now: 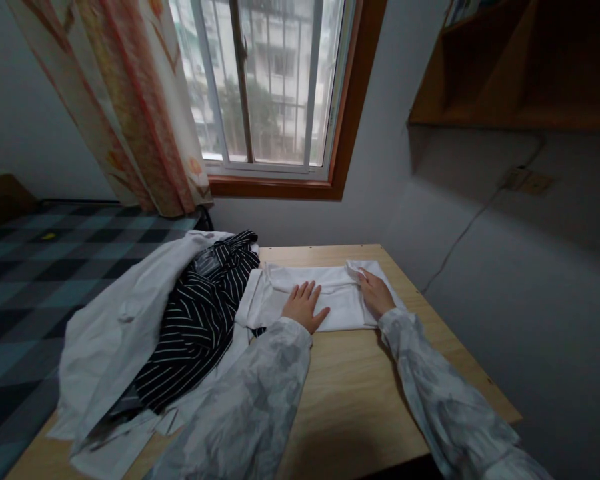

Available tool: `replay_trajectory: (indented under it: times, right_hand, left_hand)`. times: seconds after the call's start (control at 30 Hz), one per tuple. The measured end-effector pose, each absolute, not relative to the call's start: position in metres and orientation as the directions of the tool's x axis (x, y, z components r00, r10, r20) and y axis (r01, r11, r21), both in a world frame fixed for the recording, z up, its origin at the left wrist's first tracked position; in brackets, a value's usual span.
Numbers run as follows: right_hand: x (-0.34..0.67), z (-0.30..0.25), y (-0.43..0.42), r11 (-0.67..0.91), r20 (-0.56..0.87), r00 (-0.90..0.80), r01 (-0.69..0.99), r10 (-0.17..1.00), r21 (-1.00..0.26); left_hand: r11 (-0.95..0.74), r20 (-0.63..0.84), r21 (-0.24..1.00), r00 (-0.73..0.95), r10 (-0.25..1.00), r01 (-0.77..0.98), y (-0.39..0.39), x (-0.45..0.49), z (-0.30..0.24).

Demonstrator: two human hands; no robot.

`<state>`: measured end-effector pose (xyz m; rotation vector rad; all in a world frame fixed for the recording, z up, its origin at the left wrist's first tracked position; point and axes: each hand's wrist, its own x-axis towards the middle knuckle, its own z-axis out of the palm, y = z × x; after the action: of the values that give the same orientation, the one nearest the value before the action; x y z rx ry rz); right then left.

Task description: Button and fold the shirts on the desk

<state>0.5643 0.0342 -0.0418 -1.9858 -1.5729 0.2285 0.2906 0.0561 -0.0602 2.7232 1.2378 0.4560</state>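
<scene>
A folded white garment (330,319) lies flat across the wooden table, longer from side to side than from front to back. My left hand (303,307) rests on its middle with the fingers spread. At the garment's right end, my right hand (376,293) has its fingers closed on a turned-over flap, thumb and forefinger at the edge. Whether it is a shirt or another piece of clothing I cannot tell. Just left of it is a heap with a black garment with white stripes (195,327) and a loose white garment (115,333).
The wooden table (360,393) reaches to the wall below the window (275,87). On the left is a bed with a checked cover (15,293), beside a patterned curtain (130,100). A wooden shelf (505,123) hangs at upper right, above a cable (460,237) on the wall.
</scene>
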Motion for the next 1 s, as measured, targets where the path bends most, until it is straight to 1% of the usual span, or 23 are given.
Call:
replay_trajectory:
  times: [0.07,0.13,0.2,0.23,0.3,0.37,0.4,0.47,0.5,0.53,0.57,0.63,0.67,0.73,0.8,0.9,1.0]
  right_hand:
    - [0.563,-0.045,0.037,-0.096,0.223,0.239,0.854,0.945,-0.511]
    - [0.567,-0.052,0.037,-0.117,0.186,0.225,0.880,0.957,-0.461]
    - [0.579,-0.060,0.033,-0.134,0.151,0.218,0.892,0.964,-0.432]
    - [0.586,-0.065,0.029,-0.117,0.155,0.201,0.896,0.967,-0.428]
    - [0.603,-0.073,0.021,-0.049,0.199,0.147,0.902,0.969,-0.428]
    - [0.618,-0.079,0.013,0.006,0.243,0.111,0.900,0.964,-0.435]
    - [0.624,-0.080,0.010,0.023,0.259,0.105,0.893,0.960,-0.450]
    - [0.633,-0.078,0.003,0.067,0.303,0.102,0.863,0.948,-0.501]
    - [0.636,-0.077,-0.001,0.092,0.335,0.107,0.844,0.936,-0.528]
    - [0.639,-0.075,-0.004,0.112,0.368,0.120,0.826,0.922,-0.552]
    - [0.641,-0.073,-0.007,0.119,0.396,0.147,0.811,0.907,-0.573]
    - [0.644,-0.072,-0.013,0.073,0.400,0.239,0.777,0.885,-0.625]
    - [0.644,-0.073,-0.015,0.030,0.370,0.290,0.751,0.882,-0.660]
    - [0.645,-0.076,-0.019,-0.044,0.287,0.357,0.689,0.889,-0.723]
    - [0.644,-0.080,-0.022,-0.072,0.224,0.366,0.642,0.903,-0.763]
    - [0.645,-0.082,-0.024,-0.069,0.186,0.356,0.594,0.916,-0.802]
    - [0.648,-0.081,-0.026,-0.043,0.177,0.336,0.556,0.925,-0.830]
  left_hand:
    - [-0.660,0.221,0.225,0.622,0.751,0.716,0.056,0.290,-0.058]
    - [-0.664,0.237,0.230,0.621,0.748,0.712,0.055,0.289,-0.055]
    - [-0.674,0.281,0.256,0.614,0.738,0.693,0.054,0.290,-0.049]
    - [-0.680,0.307,0.281,0.608,0.733,0.677,0.052,0.292,-0.046]
    - [-0.679,0.338,0.367,0.589,0.734,0.636,0.049,0.303,-0.039]
    - [-0.633,0.318,0.507,0.556,0.768,0.585,0.047,0.324,-0.033]
    - [-0.579,0.285,0.596,0.528,0.800,0.556,0.047,0.338,-0.030]
    - [-0.406,0.152,0.771,0.477,0.866,0.490,0.050,0.370,-0.024]
    - [-0.279,0.038,0.842,0.466,0.884,0.462,0.054,0.387,-0.022]
    - [-0.107,-0.113,0.893,0.449,0.887,0.437,0.058,0.403,-0.019]
    - [0.066,-0.261,0.905,0.429,0.865,0.419,0.063,0.418,-0.017]
    - [0.200,-0.386,0.884,0.417,0.823,0.423,0.072,0.442,-0.013]
    - [0.230,-0.416,0.873,0.412,0.811,0.430,0.076,0.451,-0.011]
    - [0.250,-0.441,0.860,0.400,0.803,0.446,0.082,0.464,-0.009]
    - [0.260,-0.454,0.848,0.382,0.805,0.462,0.084,0.472,-0.009]
    - [0.236,-0.435,0.841,0.349,0.830,0.487,0.084,0.481,-0.010]
    - [0.168,-0.356,0.854,0.317,0.879,0.493,0.083,0.486,-0.013]
